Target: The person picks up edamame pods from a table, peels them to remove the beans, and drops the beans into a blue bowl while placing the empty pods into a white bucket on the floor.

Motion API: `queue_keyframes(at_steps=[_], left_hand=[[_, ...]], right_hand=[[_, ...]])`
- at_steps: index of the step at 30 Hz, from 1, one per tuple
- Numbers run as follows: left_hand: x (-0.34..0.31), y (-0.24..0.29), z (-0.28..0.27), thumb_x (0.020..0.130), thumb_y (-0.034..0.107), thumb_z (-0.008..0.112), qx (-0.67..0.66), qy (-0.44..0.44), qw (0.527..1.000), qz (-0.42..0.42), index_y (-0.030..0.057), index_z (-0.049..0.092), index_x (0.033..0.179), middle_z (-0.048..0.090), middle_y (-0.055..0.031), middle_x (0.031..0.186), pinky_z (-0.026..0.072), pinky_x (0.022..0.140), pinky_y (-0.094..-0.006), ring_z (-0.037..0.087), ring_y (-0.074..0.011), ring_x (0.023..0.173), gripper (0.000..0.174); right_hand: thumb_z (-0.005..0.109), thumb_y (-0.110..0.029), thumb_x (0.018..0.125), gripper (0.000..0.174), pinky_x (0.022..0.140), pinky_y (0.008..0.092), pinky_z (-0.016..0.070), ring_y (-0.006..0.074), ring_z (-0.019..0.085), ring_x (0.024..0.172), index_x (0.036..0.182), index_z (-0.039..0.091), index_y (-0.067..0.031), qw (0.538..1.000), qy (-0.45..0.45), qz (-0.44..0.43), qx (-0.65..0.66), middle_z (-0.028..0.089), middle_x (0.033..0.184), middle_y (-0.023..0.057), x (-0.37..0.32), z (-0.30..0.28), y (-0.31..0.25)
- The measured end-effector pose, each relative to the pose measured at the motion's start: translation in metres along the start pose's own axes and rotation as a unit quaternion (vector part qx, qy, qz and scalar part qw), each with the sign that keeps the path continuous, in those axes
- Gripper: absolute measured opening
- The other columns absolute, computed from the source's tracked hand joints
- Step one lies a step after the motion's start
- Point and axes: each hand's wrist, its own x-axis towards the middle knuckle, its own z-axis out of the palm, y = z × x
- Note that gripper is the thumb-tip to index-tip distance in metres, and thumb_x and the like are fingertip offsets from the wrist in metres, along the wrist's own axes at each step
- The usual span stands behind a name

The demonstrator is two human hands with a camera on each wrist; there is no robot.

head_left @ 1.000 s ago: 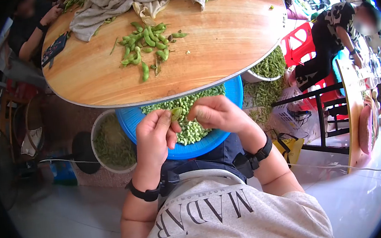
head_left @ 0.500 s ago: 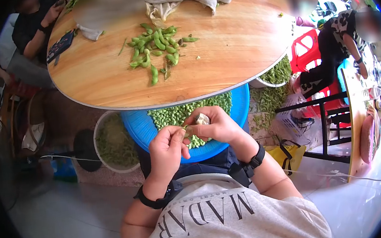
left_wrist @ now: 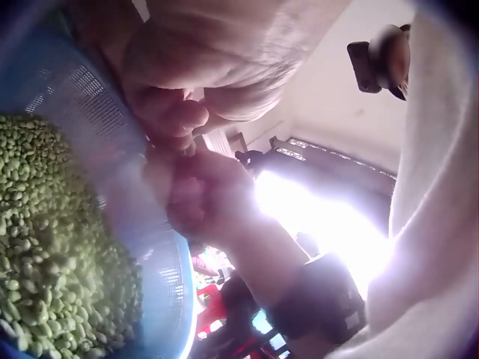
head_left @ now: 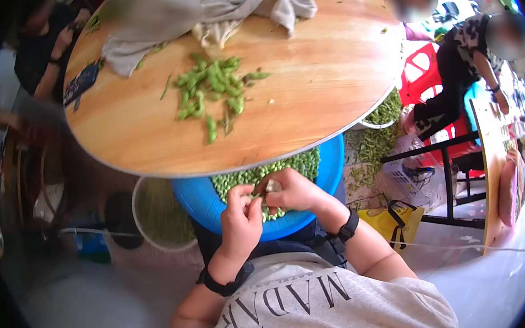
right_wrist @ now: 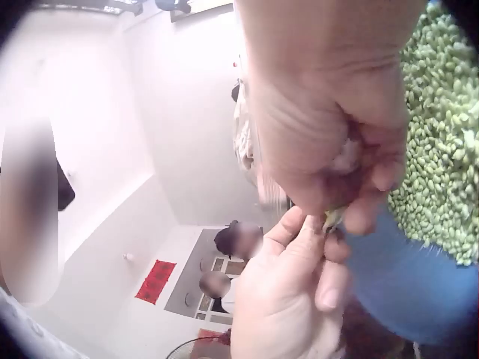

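Observation:
Over the basket, my left hand (head_left: 242, 221) pinches a small green soybean pod (right_wrist: 334, 218) between thumb and fingers. My right hand (head_left: 299, 191) meets it from the other side, its curled fingertips gripping the same pod. Something pale (right_wrist: 346, 157) shows in the curl of the right hand; I cannot tell what it is. Below both hands a blue plastic basket (head_left: 185, 199) sits at my lap, holding a heap of shelled green soybeans (right_wrist: 441, 164). Ahead, a loose pile of whole pods (head_left: 211, 81) lies on the wooden table (head_left: 313, 103).
The table's curved edge overhangs the basket's far side. A grey cloth (head_left: 249, 6) and a phone (head_left: 81, 84) lie on the table. A white bucket (head_left: 139, 221) stands at left, a yellow bag (head_left: 398, 219) at right. Other people sit around, one beside a red chair (head_left: 422, 72).
One second ago my left hand held a pod apart from the right hand. The right hand has come in and met it at the pod. The head view has shifted.

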Motion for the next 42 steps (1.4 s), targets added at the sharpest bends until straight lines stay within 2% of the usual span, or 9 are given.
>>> queue_keyframes(at_steps=[1,4,6,9,16,27,35,37,42], left_hand=[[-0.001,-0.009,-0.002,0.081,-0.004,0.055,0.049,0.000,0.999,0.020,-0.0014,0.044,0.101,0.052,-0.0049,0.062,0.0390,0.047,-0.0231,0.048,-0.0076,0.055,0.023],[0.002,-0.019,-0.002,0.079,-0.004,0.057,0.068,0.026,0.997,0.028,0.0010,0.046,0.102,0.050,-0.0083,0.057,0.0390,0.045,-0.0285,0.048,-0.0158,0.048,0.026],[0.007,-0.016,-0.001,0.079,-0.006,0.053,0.051,-0.001,0.998,-0.037,-0.0002,0.043,0.102,0.043,-0.0034,0.053,0.0341,0.043,-0.0258,0.042,-0.0091,0.047,0.025],[0.016,-0.007,0.010,0.084,-0.005,0.047,-0.106,-0.023,0.989,-0.098,-0.0022,0.042,0.100,0.048,-0.0041,0.060,0.0344,0.041,-0.0220,0.042,-0.0076,0.045,0.017],[0.023,-0.012,0.011,0.088,-0.001,0.042,-0.120,-0.055,0.988,-0.074,-0.0015,0.044,0.101,0.054,-0.0060,0.070,0.0350,0.040,-0.0198,0.043,-0.0063,0.046,0.013],[0.011,0.041,-0.127,0.075,0.014,0.066,0.451,0.113,0.884,-0.049,0.0008,0.063,0.085,0.055,-0.0161,0.093,0.0469,0.065,-0.0359,0.058,-0.0297,0.077,0.017],[0.113,0.037,-0.061,0.072,0.005,0.069,0.295,0.065,0.951,0.067,-0.0033,0.056,0.100,0.057,-0.0072,0.078,0.0423,0.050,-0.0229,0.051,-0.0080,0.054,0.032],[0.115,0.043,-0.060,0.071,0.006,0.068,0.238,0.054,0.970,0.002,-0.0015,0.055,0.101,0.056,-0.0086,0.073,0.0433,0.050,-0.0280,0.052,-0.0155,0.053,0.033],[0.087,0.057,-0.067,0.083,-0.001,0.054,-0.059,0.008,0.991,-0.120,0.0009,0.056,0.098,0.055,0.0002,0.076,0.0427,0.051,-0.0213,0.051,-0.0086,0.053,0.015]], right_hand=[[0.058,-0.008,0.067,0.022,0.052,0.0275,0.0486,0.0132,0.060,0.055,0.086,0.063,0.0017,0.998,0.025,0.005,-0.065,0.061,0.061,0.0084,-0.001,-0.002,-0.002],[0.054,-0.009,0.063,0.022,0.063,0.0421,0.0485,0.0366,0.059,0.069,0.082,0.064,-0.0043,0.923,0.129,-0.139,-0.336,0.060,0.074,0.0191,0.010,-0.010,0.040],[0.061,-0.016,0.067,0.014,0.056,0.0409,0.0469,0.0348,0.057,0.062,0.072,0.061,-0.0027,0.899,0.123,-0.268,-0.324,0.058,0.066,0.0175,0.008,-0.017,0.045],[0.068,-0.021,0.076,0.024,0.048,0.0277,0.0439,0.0124,0.053,0.051,0.079,0.059,0.0012,0.992,0.088,-0.089,-0.027,0.056,0.059,0.0057,-0.012,-0.004,0.004],[0.069,-0.021,0.076,0.025,0.047,0.0219,0.0407,0.0070,0.052,0.054,0.086,0.060,0.0007,0.986,0.071,-0.031,0.148,0.056,0.062,0.0012,-0.007,-0.021,0.016],[0.067,-0.020,0.078,0.024,0.047,0.0233,0.0325,0.0054,0.036,0.053,0.083,0.062,0.0027,0.996,0.080,0.008,-0.022,0.043,0.055,-0.0046,-0.006,-0.018,0.009],[0.059,-0.020,0.085,0.021,0.059,0.0320,0.0440,0.0227,0.056,0.066,0.089,0.059,0.0013,0.979,0.025,-0.154,-0.134,0.059,0.074,0.0142,-0.021,-0.015,-0.014],[0.059,-0.020,0.084,0.021,0.060,0.0320,0.0442,0.0238,0.057,0.067,0.088,0.059,0.0010,0.972,0.019,-0.165,-0.167,0.059,0.074,0.0143,-0.031,-0.022,-0.018],[0.060,-0.021,0.084,0.020,0.053,0.0235,0.0379,0.0082,0.046,0.059,0.090,0.060,-0.0012,0.996,0.025,-0.086,-0.024,0.055,0.068,0.0012,-0.039,-0.019,-0.022]])
